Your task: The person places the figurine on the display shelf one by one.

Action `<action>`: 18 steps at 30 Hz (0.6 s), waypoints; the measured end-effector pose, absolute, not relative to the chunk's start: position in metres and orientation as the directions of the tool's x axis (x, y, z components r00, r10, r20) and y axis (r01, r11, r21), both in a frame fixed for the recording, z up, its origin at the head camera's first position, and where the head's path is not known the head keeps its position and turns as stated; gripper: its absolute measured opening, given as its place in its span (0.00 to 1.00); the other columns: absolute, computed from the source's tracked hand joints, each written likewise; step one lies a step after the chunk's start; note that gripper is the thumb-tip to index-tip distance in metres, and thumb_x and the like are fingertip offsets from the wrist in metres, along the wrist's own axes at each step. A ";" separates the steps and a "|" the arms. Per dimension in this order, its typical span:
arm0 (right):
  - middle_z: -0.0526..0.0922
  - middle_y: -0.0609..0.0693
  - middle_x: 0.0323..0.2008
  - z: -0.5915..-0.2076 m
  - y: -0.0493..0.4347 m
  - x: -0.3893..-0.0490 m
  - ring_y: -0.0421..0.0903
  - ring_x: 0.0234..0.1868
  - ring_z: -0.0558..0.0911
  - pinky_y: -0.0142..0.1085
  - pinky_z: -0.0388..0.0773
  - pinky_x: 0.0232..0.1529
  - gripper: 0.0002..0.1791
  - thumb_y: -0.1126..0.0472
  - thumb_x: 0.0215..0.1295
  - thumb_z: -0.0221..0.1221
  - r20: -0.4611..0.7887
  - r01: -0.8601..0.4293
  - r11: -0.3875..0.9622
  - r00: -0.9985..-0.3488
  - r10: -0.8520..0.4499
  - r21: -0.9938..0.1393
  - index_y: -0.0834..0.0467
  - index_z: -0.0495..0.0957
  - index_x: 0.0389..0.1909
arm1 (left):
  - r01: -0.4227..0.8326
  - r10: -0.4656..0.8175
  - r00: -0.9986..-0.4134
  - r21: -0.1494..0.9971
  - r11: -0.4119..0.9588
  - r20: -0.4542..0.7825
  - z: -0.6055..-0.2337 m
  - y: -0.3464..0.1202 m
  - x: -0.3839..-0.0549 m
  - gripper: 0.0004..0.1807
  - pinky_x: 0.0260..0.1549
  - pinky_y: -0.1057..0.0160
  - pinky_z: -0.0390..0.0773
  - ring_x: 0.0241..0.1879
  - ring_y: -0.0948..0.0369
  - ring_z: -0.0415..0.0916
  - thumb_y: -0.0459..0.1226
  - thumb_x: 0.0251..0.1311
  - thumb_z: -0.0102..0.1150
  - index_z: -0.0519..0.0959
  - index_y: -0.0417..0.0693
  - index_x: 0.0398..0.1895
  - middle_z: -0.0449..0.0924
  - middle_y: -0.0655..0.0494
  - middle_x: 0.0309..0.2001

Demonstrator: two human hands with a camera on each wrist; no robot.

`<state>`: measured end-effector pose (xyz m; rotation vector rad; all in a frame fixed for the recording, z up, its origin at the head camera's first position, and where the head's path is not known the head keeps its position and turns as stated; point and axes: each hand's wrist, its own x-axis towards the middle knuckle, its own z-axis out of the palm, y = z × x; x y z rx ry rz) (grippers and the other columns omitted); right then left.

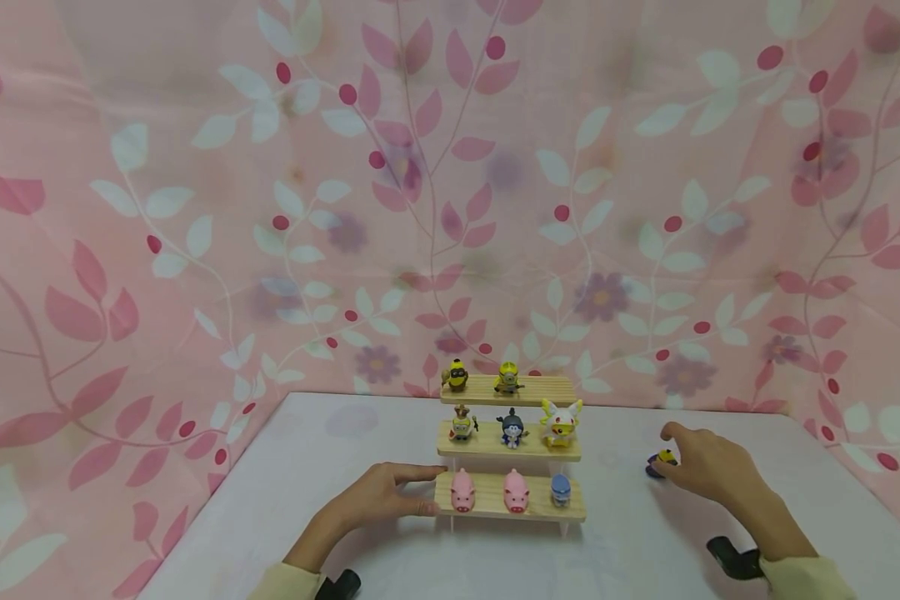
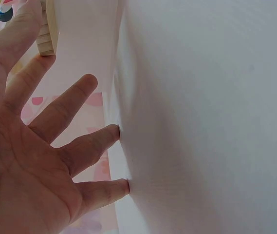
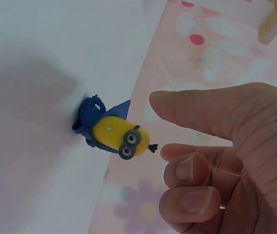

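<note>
My left hand (image 1: 378,497) holds the left end of the lowest board of a three-tier wooden display stand (image 1: 487,512) between thumb and forefinger; its other fingers are spread, as the left wrist view shows. To the right of the stand, my right hand (image 1: 712,467) hovers beside a Minion figurine (image 3: 121,136) in a blue caped outfit, which stands on the white table. In the right wrist view a gap shows between the figurine and the thumb and bent fingers. The lowest board carries two pink pig figurines (image 1: 462,492) and a small blue-topped figurine (image 1: 561,490).
On the middle board stand a Minion with a hat (image 1: 462,423), a dark-haired figurine (image 1: 511,428) and a yellow-and-white figurine (image 1: 561,423). Two Minions (image 1: 507,378) are on the top board's left and middle. Pink floral cloth (image 1: 420,208) hangs behind the white table (image 1: 330,433).
</note>
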<state>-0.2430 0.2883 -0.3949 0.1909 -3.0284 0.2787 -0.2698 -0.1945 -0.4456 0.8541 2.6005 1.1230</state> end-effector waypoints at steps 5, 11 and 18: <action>0.73 0.48 0.23 -0.397 0.293 -0.248 0.46 0.25 0.72 0.43 0.75 0.24 0.26 0.50 0.56 0.70 0.063 -0.111 0.977 -0.993 -0.101 -0.184 0.63 0.76 0.47 | 0.438 0.573 -0.817 0.711 0.551 0.059 -0.446 -0.195 -0.270 0.32 0.59 0.43 0.70 0.64 0.55 0.70 0.57 0.53 0.69 0.78 0.67 0.63 0.78 0.64 0.59; 0.72 0.48 0.23 -0.402 0.297 -0.250 0.46 0.24 0.72 0.42 0.74 0.23 0.22 0.50 0.57 0.69 0.054 -0.116 0.975 -0.993 -0.107 -0.190 0.62 0.77 0.44 | 0.439 0.574 -0.817 0.709 0.552 0.059 -0.445 -0.194 -0.270 0.32 0.59 0.42 0.70 0.64 0.55 0.70 0.57 0.53 0.69 0.78 0.66 0.63 0.78 0.64 0.59; 0.72 0.47 0.21 -0.408 0.300 -0.252 0.46 0.24 0.70 0.40 0.71 0.23 0.15 0.53 0.58 0.67 0.056 -0.121 0.975 -0.992 -0.112 -0.189 0.58 0.78 0.40 | 0.426 0.568 -0.821 0.718 0.551 0.051 -0.443 -0.194 -0.269 0.32 0.59 0.43 0.70 0.64 0.54 0.70 0.57 0.53 0.70 0.78 0.64 0.63 0.78 0.64 0.59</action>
